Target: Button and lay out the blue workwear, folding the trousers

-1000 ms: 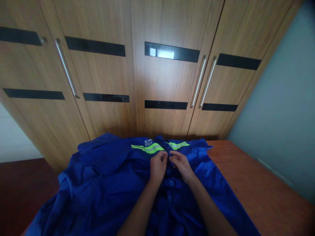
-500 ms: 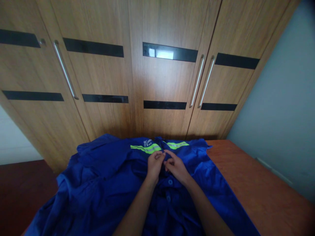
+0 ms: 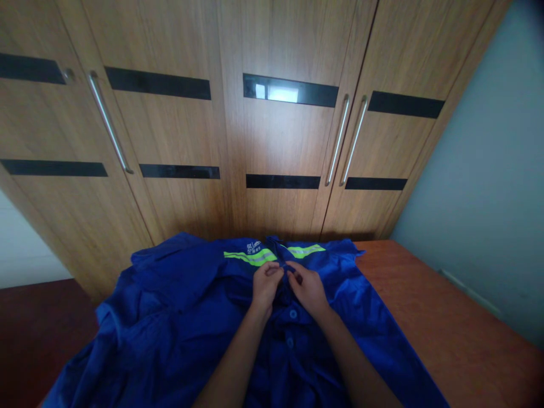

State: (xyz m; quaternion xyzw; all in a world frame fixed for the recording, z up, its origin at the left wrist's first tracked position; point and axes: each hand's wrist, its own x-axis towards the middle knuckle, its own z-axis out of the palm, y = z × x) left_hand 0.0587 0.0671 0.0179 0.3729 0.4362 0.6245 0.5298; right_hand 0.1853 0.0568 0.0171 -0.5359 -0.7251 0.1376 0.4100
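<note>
A blue jacket [image 3: 191, 309] lies on the reddish table [image 3: 446, 300], in front of the wooden cupboard [image 3: 280, 139]. The left hand [image 3: 266, 285] and right hand [image 3: 311, 292] pinch its front edge near the yellow stripe [image 3: 253, 258] (a button [image 3: 293, 313] shows closer to the camera); whether they also grip another button is too small to tell.

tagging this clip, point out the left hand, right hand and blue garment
Left hand [image 3: 265, 286]: head view, back of hand
Right hand [image 3: 311, 291]: head view, back of hand
Blue garment [image 3: 195, 309]: head view, cloth left of the arms
</note>
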